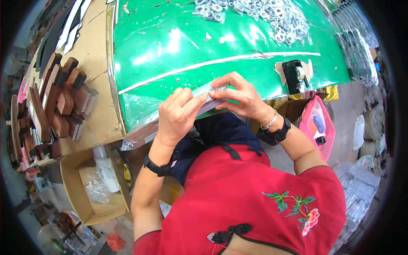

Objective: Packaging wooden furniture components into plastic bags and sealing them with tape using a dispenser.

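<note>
My left hand [180, 112] and my right hand [244, 100] meet at the near edge of the green table, both with fingers pinched on a clear plastic bag [142, 108]. The bag stretches out to the left past my left hand. A long brown piece [146, 135] shows through its lower part, partly hidden by my left hand and wrist. Between my fingertips the plastic is bunched, and its exact fold cannot be made out. Forward of my right hand stands a black tape dispenser [293, 76] on the table.
Small clear packets with ring-shaped parts [272, 17] lie heaped at the green table's [170, 63] far side. Brown wooden pieces [57, 97] are piled on cardboard [95, 85] at left. A cardboard box [72, 182] stands lower left, a pink basket [327, 131] at right.
</note>
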A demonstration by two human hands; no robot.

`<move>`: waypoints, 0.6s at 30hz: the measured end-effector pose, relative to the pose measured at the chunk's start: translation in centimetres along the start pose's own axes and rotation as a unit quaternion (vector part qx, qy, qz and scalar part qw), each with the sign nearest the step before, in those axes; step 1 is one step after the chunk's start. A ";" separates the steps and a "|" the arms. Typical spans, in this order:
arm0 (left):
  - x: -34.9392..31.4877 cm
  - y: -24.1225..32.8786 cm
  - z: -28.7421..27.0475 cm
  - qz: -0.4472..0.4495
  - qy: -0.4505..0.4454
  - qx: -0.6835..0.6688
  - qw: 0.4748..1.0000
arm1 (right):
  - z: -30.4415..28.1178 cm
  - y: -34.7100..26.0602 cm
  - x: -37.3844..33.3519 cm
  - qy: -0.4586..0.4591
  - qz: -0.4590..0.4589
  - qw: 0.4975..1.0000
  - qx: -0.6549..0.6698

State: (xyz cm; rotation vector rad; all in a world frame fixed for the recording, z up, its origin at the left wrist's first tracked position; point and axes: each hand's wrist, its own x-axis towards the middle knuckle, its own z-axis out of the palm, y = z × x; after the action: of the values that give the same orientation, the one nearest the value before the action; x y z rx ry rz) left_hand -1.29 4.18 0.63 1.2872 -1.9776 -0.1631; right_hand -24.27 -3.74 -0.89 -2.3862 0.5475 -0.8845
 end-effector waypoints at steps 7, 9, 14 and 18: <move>-2.5 2.2 -1.3 -0.003 -0.079 0.185 0.980 | 0.2 0.4 0.0 0.035 -0.044 0.998 -0.010; -2.4 2.7 -1.4 0.036 -0.047 0.247 0.967 | 0.5 0.5 -0.3 0.039 -0.044 0.998 0.000; -3.3 1.2 0.4 0.008 -0.065 0.192 0.979 | 1.4 0.9 -0.4 0.067 -0.031 0.997 0.019; -2.4 1.2 0.2 -0.011 -0.070 0.164 0.984 | 0.5 -1.8 -1.5 0.148 0.068 0.986 0.044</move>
State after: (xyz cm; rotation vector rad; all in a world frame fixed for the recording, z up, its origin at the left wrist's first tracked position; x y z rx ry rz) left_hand -1.79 6.66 -0.23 1.5419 -2.1757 0.0670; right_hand -24.63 -1.41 -0.83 -2.1218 0.7594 -1.1836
